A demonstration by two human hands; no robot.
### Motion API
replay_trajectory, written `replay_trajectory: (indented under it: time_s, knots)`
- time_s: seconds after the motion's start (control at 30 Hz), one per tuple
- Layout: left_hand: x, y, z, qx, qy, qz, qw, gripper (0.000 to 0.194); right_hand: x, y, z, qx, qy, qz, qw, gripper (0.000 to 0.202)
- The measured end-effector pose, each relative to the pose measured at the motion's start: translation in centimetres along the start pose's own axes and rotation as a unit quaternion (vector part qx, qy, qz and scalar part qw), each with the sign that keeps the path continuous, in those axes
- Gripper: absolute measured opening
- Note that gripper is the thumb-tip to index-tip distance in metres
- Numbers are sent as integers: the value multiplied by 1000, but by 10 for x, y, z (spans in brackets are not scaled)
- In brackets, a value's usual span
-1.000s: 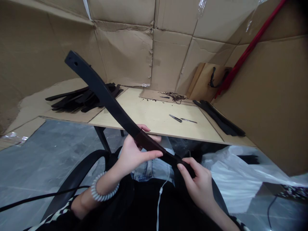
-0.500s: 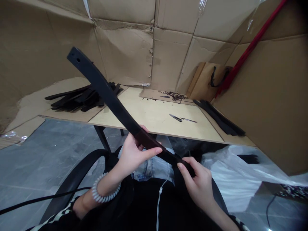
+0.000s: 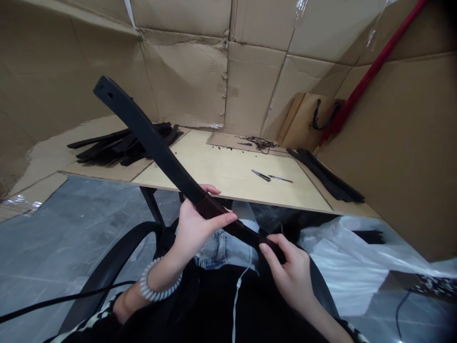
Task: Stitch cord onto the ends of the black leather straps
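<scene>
A long, curved black strip (image 3: 153, 145) runs diagonally across the view, with a small hole near its raised upper-left end and a dark brown section around the middle. My left hand (image 3: 194, 226) cradles that brown section, thumb along the top and the other fingers partly hidden behind it. At the lower right, my right hand (image 3: 288, 264) pinches the strip's narrower end between thumb and fingers, which cover its tip. The strip is held above my lap, in front of the table edge.
On the table (image 3: 200, 162) lie a pile of black strips (image 3: 117, 145) at left, more strips (image 3: 326, 176) at right, a small cutter (image 3: 260, 175), a thin pointed tool (image 3: 281, 179) and dark tangled trimmings (image 3: 262, 144). A paper bag (image 3: 303, 119) stands behind. Cardboard walls surround the table.
Both hands have shifted slightly left with the strip. Its upper end is a little lower and further left. The things on the table have not moved.
</scene>
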State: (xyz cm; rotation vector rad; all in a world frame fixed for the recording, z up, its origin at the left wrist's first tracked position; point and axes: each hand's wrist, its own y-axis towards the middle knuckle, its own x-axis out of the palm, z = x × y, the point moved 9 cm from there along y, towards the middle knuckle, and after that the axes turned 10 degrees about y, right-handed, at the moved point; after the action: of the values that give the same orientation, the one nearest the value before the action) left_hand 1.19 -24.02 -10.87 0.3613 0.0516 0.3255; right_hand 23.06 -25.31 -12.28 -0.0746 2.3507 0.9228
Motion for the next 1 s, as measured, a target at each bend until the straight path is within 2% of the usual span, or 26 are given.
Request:
replay_trajectory:
  time_s: [0.07,0.1,0.2,0.27,0.37,0.43,0.5,0.63,0.73,0.8,0.93,1.0]
  knots:
    - [3,0,5,-3,-25,-60,998,53,-1,1,4,16,3,-1,1000,28]
    - [2,1,9,1,-34,-72,997,53,-2,1,6,18,3,0,1000,28]
    - [-5,3,12,9,-40,-60,997,54,-3,0,5,11,-3,5,1000,29]
    - [-10,5,10,14,-36,-21,999,53,-2,0,1,-4,-8,12,1000,29]
    - [-20,4,9,50,-23,88,995,47,0,-1,-6,-26,-3,10,1000,29]
    - [-25,3,10,71,-10,134,988,45,1,-1,-7,-31,-3,8,999,29]
    - [-21,4,11,74,-7,106,992,47,0,-1,-5,-26,-8,12,1000,29]
    - [-16,7,11,52,-38,-15,998,59,-2,-1,4,-4,-12,13,1000,31]
    - [-20,9,9,39,-50,-30,998,58,-1,-1,4,-3,-13,10,1000,31]
    - [-24,10,8,50,-56,4,997,57,1,-1,2,-7,-13,13,1000,31]
    - [-28,9,11,98,-54,108,988,53,4,-2,-3,-15,3,4,1000,29]
    - [-28,8,14,114,-50,135,983,54,4,-3,-3,-11,10,2,1000,29]
